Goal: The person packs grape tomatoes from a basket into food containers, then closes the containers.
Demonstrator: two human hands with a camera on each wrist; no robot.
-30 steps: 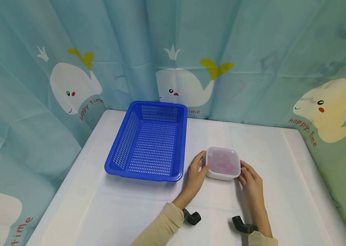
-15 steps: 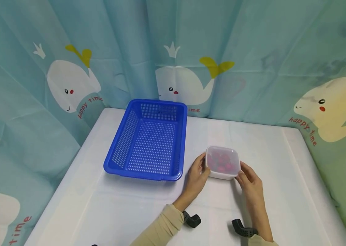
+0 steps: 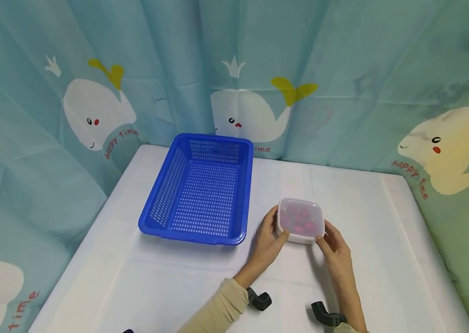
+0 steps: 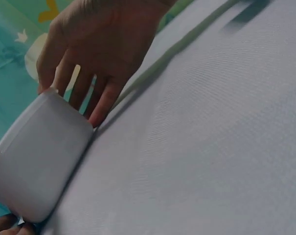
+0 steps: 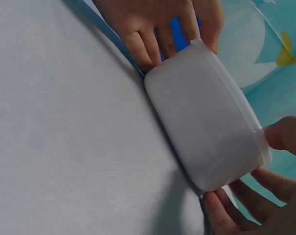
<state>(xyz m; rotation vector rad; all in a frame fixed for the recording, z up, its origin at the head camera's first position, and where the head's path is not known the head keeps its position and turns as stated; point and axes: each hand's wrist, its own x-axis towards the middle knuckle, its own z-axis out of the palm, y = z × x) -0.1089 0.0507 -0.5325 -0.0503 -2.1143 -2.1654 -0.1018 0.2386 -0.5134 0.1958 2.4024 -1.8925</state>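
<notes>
A white rectangular food container [image 3: 300, 218] with a translucent lid stands on the table, and red or pink round pieces show through the lid. My left hand [image 3: 267, 245] holds its left side, fingers along the wall and thumb at the front edge of the lid. On the other side, my right hand [image 3: 338, 259] has its thumb at the front right corner and its fingers at the right wall. In the right wrist view, the right fingers [image 5: 245, 203] press low on the container's end wall [image 5: 201, 122], and the thumb touches the lid rim.
A blue perforated plastic basket [image 3: 240, 236] stands left of the container, with nothing in it. A white cloth [image 3: 168, 282] covers the table. Behind hangs a teal curtain [image 3: 184, 51] printed with whales. Each wrist wears a black mount [image 3: 260, 299].
Both thumbs have shifted along the container's front edge, the left one to the right and the right one to the left. The container has barely moved.
</notes>
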